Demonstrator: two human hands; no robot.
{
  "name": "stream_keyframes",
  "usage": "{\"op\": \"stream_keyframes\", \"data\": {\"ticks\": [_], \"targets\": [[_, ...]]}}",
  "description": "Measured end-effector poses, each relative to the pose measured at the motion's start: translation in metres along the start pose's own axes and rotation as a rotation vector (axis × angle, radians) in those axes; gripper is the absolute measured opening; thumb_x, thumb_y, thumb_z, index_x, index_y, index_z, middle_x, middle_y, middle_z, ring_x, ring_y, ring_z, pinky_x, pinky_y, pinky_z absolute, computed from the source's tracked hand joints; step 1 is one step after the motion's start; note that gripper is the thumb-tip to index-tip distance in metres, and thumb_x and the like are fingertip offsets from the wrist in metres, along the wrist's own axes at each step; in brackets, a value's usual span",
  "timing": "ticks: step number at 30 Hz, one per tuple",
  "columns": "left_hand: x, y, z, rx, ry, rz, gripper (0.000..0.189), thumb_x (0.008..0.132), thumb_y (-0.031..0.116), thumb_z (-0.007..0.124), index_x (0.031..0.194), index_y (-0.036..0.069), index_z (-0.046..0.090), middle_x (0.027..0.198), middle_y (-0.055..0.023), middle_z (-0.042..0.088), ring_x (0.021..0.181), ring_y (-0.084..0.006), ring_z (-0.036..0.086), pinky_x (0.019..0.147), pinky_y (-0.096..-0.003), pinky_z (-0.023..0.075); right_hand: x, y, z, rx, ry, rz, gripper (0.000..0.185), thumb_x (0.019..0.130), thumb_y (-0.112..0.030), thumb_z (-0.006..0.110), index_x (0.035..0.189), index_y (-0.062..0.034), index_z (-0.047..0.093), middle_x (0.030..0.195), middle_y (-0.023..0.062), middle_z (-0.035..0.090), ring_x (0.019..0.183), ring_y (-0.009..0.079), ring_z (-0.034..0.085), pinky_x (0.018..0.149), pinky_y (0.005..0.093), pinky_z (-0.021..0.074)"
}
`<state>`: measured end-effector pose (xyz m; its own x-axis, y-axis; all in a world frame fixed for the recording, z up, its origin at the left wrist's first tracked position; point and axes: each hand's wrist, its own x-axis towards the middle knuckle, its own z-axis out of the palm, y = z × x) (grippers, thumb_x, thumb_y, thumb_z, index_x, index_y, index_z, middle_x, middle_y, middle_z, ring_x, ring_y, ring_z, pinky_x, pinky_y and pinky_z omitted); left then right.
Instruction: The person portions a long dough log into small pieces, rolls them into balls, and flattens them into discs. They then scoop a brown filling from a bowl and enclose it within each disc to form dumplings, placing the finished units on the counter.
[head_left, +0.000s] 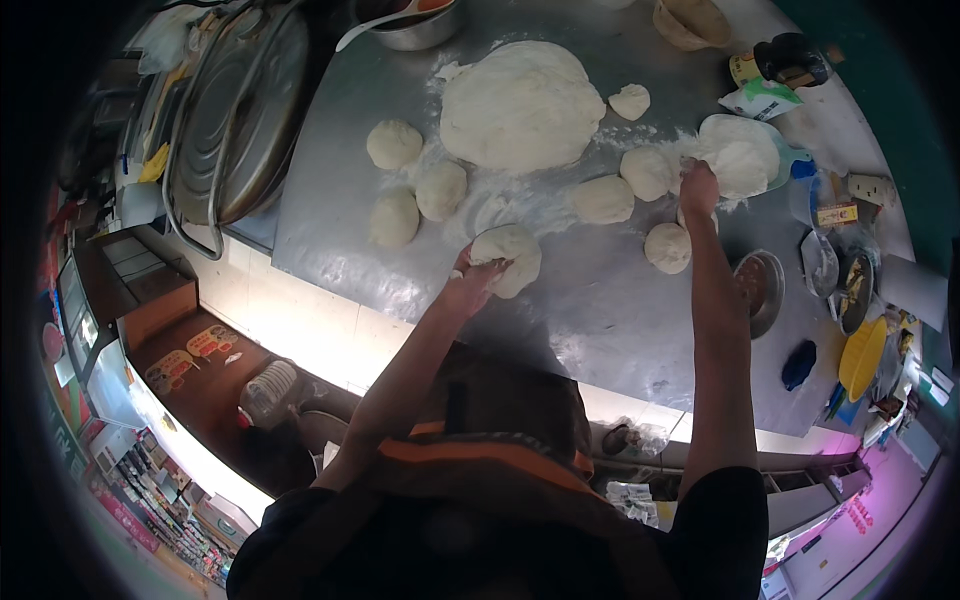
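Note:
My left hand (474, 283) grips a flattened round of dough (517, 259) near the front edge of the floured steel table (600, 315). Out to the right, my right hand (699, 187) has its fingers bunched at the near side of a flour heap (739, 154), which lies in a pale scoop-like container (787, 159). Whether flour is between those fingers cannot be seen. Beside that hand are dough balls, one (646, 172) at its left and another (667, 247) below; one more is partly hidden by the wrist. A large dough mass (521, 109) lies at the back middle.
Several dough balls (394, 144) sit left of centre, and a small dough scrap (630, 101) lies at the back. A metal bowl (766, 292) stands right of my forearm. Large round metal lids (247, 112) border the left side; a pot (420, 30) with a ladle is behind.

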<state>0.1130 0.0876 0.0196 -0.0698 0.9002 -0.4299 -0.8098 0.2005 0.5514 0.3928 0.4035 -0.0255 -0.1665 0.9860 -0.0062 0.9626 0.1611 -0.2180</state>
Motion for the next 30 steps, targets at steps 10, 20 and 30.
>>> {"op": "stream_keyframes", "data": {"ticks": [10, 20, 30], "targets": [[-0.002, 0.009, -0.005, 0.078, -0.006, 0.057, 0.047, 0.082, 0.011, 0.059, 0.126, 0.002, 0.046, 0.116, -0.0109, 0.056, 0.107, -0.0213, 0.055, 0.092, -0.0364, 0.0445, -0.196, -0.098, 0.025, 0.387, -0.102, -0.31, 0.027, 0.076, -0.009, 0.055, 0.102, -0.0054, 0.061, 0.105, 0.0168, 0.06, 0.096, 0.0335, 0.057, 0.084, 0.0435, 0.046], [0.015, -0.018, 0.028, 0.819, -0.364, -0.05, 0.071, 0.072, 0.013, 0.072, 0.134, 0.007, 0.036, 0.129, -0.01, 0.045, 0.121, -0.0209, 0.042, 0.099, -0.0354, 0.0364, -0.265, -0.079, -0.059, 0.126, -0.291, -0.059, 0.029, 0.084, -0.018, 0.057, 0.105, 0.0007, 0.057, 0.103, 0.0206, 0.059, 0.099, 0.0345, 0.056, 0.093, 0.0447, 0.0378], [0.006, -0.077, 0.025, 1.454, 0.139, 0.372, 0.054, 0.077, 0.015, 0.059, 0.123, 0.001, 0.035, 0.111, -0.0219, 0.048, 0.1, -0.0401, 0.048, 0.085, -0.0449, 0.041, -0.206, -0.151, 0.035, 0.0, 0.087, -0.003, 0.022, 0.084, -0.02, 0.048, 0.092, -0.0036, 0.061, 0.099, 0.0132, 0.058, 0.095, 0.0299, 0.054, 0.079, 0.0392, 0.0425]]}}
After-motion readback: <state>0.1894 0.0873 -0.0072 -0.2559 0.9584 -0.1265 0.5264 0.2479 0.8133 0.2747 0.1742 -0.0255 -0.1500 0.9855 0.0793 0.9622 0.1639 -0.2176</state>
